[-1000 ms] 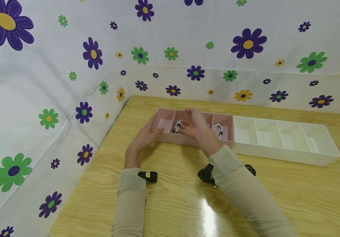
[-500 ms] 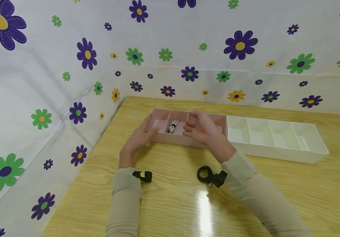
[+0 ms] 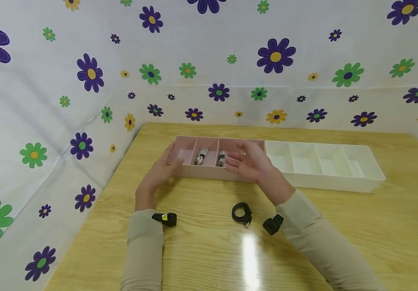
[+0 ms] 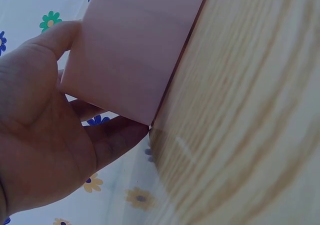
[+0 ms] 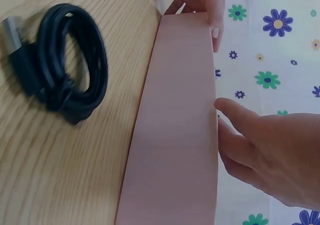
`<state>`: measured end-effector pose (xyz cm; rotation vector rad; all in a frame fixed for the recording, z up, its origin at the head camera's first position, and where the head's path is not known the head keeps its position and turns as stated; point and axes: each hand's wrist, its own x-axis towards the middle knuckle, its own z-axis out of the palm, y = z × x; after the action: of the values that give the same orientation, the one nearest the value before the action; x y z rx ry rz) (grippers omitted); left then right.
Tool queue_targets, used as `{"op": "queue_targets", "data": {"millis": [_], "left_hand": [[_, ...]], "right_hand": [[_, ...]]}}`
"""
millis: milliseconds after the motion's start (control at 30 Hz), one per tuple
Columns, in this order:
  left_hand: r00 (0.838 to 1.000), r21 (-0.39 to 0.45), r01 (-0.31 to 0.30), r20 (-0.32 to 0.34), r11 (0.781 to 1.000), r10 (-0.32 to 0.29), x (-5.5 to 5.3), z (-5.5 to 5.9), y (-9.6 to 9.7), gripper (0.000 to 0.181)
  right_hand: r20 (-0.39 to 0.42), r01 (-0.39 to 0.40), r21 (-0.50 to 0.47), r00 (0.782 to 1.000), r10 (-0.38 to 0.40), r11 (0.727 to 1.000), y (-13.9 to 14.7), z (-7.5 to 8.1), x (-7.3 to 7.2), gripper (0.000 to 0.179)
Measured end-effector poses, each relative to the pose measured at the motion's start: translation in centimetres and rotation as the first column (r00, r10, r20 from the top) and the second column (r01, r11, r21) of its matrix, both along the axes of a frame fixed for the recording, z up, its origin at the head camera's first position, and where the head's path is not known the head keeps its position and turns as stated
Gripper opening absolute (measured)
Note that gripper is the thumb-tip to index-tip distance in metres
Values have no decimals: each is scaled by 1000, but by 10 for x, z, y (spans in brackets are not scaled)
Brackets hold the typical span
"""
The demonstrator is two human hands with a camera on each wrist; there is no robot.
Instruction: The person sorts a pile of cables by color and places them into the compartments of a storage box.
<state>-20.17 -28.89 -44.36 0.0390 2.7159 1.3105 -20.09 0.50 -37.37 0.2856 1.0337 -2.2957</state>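
Here we are at the pink compartment organizer [image 3: 205, 173], sitting on the wood-grain table [image 3: 201, 254], and at its nine o'clock end the left hand [image 3: 159, 171] has it clamped, thumb over the front rim, fingers round the end wall! Over towards its three o'clock end, the right hand [image 3: 250, 163] hangs in close, thumb and fingers apart, thumb tip at the front rim in the right wrist view; whether its fingers touch anything inside, I cannot tell.

Counting from nine o'clock, the second compartment has a banded white cable bundle [image 3: 201, 157], lying aslant, and the third another white bundle [image 3: 221, 158], just beside the right hand's fingers. Butted up at three o'clock, a white four-compartment organizer [image 3: 325, 182]! Down at five o'clock, well apart from both hands, a coiled black cable [image 3: 244, 220] shows its metal plug. Flowered cloth [image 3: 216, 44] hangs from nine round through twelve.
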Motion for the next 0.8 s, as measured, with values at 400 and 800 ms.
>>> {"op": "queue_targets", "data": {"millis": [400, 800], "left_hand": [[1000, -6, -17, -7, 1000, 17, 2, 0, -6, 73], [1000, 2, -11, 7, 1000, 11, 0, -1, 1, 72]], "right_hand": [[-22, -25, -10, 999, 25, 1000, 15, -6, -1, 67], [-53, -49, -102, 998, 44, 994, 50, -12, 12, 58]]}}
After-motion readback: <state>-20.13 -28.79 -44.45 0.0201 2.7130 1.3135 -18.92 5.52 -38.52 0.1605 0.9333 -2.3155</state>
